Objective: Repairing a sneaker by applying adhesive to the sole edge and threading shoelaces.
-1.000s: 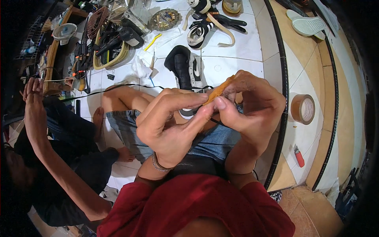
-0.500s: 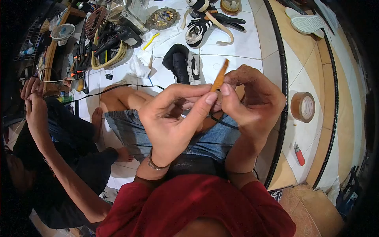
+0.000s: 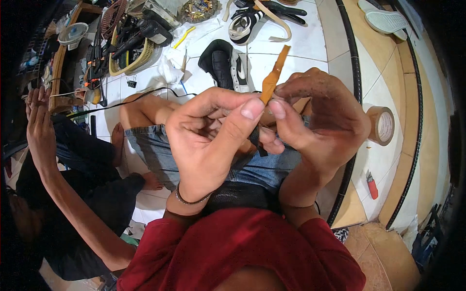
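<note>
A narrow, creased strip of brown tape [image 3: 273, 80] stands up between my hands, over my lap. My left hand [image 3: 208, 126] is closed, pinching its lower end between thumb and forefinger. The bent thumb and forefinger of my right hand [image 3: 327, 116] close in on the strip's right edge. Below the fingers shows a piece of black cord [image 3: 262, 149], partly hidden by my hands. A flat black lace [image 3: 141, 97] runs in from the left toward my left hand. Beyond my hands a black-and-white shoe [image 3: 221, 65] lies on the tiles.
To the right are a roll of brown tape [image 3: 381, 126] and a red cutter [image 3: 372, 185]. Another shoe [image 3: 245, 25] lies at the back. A yellow basket of tools [image 3: 137, 60] stands at back left. Another person's arm [image 3: 73, 199] reaches up at the left.
The brown strip now stands higher and shows more of its length. My right hand has shifted slightly right and up. The other person's hand has opened out flatter.
</note>
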Demonstrator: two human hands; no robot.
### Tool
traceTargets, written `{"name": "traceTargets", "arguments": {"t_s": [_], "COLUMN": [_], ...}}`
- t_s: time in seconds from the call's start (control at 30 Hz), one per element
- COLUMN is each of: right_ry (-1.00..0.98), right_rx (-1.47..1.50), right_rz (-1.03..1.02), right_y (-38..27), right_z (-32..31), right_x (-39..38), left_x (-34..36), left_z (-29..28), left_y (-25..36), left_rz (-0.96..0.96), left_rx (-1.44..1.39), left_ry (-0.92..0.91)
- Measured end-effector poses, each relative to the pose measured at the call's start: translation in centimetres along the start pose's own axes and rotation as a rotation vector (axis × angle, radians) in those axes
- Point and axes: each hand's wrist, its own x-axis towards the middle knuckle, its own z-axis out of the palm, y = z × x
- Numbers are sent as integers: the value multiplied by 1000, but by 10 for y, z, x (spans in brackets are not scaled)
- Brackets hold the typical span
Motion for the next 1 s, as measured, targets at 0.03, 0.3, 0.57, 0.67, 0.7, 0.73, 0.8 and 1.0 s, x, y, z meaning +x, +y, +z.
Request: {"name": "traceTargets", "arguments": {"t_s": [0.03,0.3,0.57,0.67,0.7,0.73,0.8,1.0], "right_ry": [5,30,-66,-87,-64,-43,-9,38], "right_rx": [12,28,-85,-70,-63,-47,-9,11], "right_rz": [4,-129,-353,-245,-212,-186,-190,-86], "right_y": [-1,4,12,5,3,0,-5,-24], "right_z": [0,4,-12,-17,-17,-15,-10,-6], "right_x": [0,-1,8,2,1,2,2,-9], "left_x": [0,-4,-1,6,9,13,6,-9], "left_z": [0,0,-9,-7,-7,-8,-17,-4], "left_y": [0,2,5,7,5,3,9,10], "left_rz": [-12,-29,2,111,115,409,654,179], "left_rx": [-37,-71,162,384,381,511,561,85], "left_ry": [-10,-16,-44,54,49,173,211,0]}}
